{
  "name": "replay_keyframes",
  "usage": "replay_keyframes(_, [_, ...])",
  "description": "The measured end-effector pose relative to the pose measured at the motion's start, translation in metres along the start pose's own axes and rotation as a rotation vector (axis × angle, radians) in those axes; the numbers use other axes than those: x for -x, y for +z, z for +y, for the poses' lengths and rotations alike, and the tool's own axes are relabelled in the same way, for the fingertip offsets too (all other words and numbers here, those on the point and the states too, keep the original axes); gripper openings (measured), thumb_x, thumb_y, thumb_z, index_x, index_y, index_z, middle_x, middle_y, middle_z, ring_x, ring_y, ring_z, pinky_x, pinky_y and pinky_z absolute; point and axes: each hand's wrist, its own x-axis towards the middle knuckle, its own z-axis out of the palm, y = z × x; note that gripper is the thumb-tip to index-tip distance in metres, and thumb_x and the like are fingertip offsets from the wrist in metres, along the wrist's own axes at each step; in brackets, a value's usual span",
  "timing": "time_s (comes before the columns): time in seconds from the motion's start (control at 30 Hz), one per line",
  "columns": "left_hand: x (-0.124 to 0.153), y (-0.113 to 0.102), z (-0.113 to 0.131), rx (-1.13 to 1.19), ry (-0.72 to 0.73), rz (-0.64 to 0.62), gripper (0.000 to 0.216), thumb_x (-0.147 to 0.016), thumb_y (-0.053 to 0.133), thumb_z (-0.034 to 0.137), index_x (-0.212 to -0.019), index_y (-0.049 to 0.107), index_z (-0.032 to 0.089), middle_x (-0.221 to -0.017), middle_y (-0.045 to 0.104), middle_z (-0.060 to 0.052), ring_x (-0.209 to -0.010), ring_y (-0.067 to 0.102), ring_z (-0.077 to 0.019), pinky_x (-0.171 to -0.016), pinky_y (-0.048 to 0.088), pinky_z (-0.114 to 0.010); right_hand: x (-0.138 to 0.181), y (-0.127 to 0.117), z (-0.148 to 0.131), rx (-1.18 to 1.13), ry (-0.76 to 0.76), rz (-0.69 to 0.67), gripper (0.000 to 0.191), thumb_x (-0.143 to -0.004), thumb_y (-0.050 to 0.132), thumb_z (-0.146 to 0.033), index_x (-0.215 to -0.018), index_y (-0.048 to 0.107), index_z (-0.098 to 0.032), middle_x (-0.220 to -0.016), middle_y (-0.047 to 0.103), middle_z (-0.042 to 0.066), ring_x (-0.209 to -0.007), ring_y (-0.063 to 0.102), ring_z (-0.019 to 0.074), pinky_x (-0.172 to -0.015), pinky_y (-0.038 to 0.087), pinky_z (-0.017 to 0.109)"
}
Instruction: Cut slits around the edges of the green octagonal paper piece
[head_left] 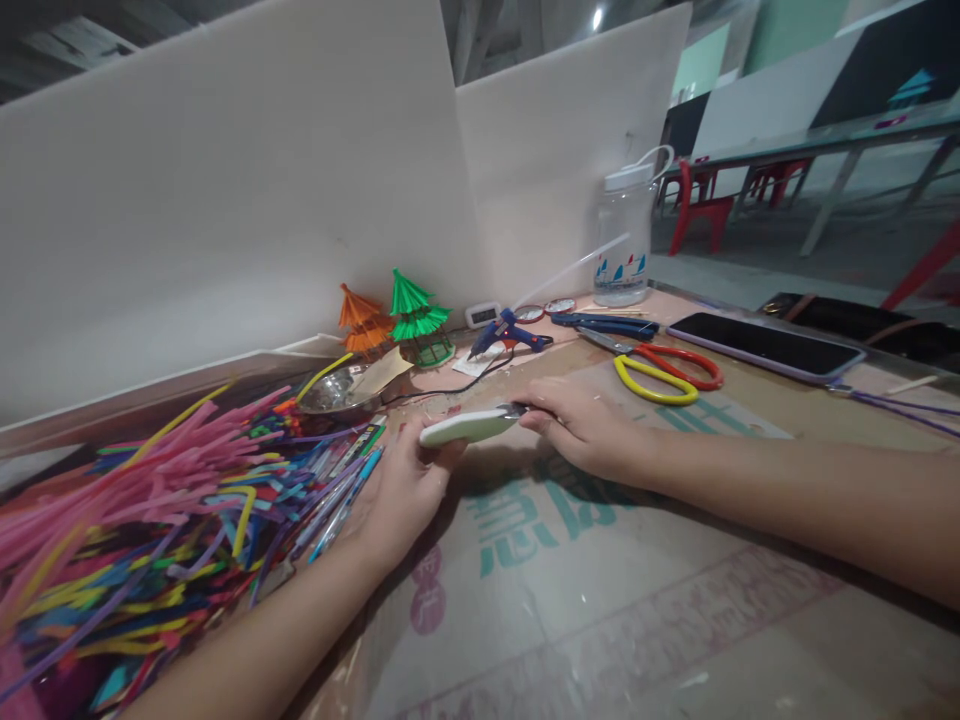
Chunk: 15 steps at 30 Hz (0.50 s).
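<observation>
A flat, rounded object, whitish with a pale green face, is held above the cardboard between my two hands. My left hand is closed around its left end. The thumb and fingers of my right hand pinch the dark, shiny tip at its other end. Its exact kind cannot be made out. Behind it lies a blue glue gun with a dark cord. Scissors with red and yellow handles rest beyond my right hand.
Colourful pipe cleaners heap up at left, beside pens and a metal bowl. Orange and green tiered models stand by the white partition. Dark blue pliers, a phone and a water bottle are at right.
</observation>
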Motion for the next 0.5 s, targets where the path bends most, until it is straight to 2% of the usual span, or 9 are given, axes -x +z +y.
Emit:
replay_keyframes(0.2, [-0.0012, -0.0001, 0.0036, 0.005, 0.014, -0.030, 0.016, -0.093, 0.061, 0.034, -0.101, 0.058, 0.021, -0.097, 0.065, -0.002, -0.090, 0.061, -0.0179, -0.081, 0.047, -0.030, 0.0001, -0.0004, -0.0016, -0.001, -0.016, 0.021, 0.032, -0.103, 0.042, -0.031, -0.111, 0.069, -0.014, -0.099, 0.074, 0.011, -0.092, 0.067, 0.0231, -0.081, 0.051, 0.035])
replay_keyframes(0.5, [-0.0009, 0.0004, 0.0041, 0.034, -0.026, -0.037, 0.019, -0.091, 0.062, 0.031, -0.106, 0.058, 0.020, -0.106, 0.068, -0.006, -0.100, 0.064, -0.0216, -0.088, 0.049, -0.035, 0.0007, 0.0000, -0.0002, -0.032, 0.011, 0.011, 0.027, -0.101, 0.046, -0.027, -0.109, 0.069, -0.016, -0.096, 0.074, 0.009, -0.089, 0.065, 0.0211, -0.078, 0.049, 0.032])
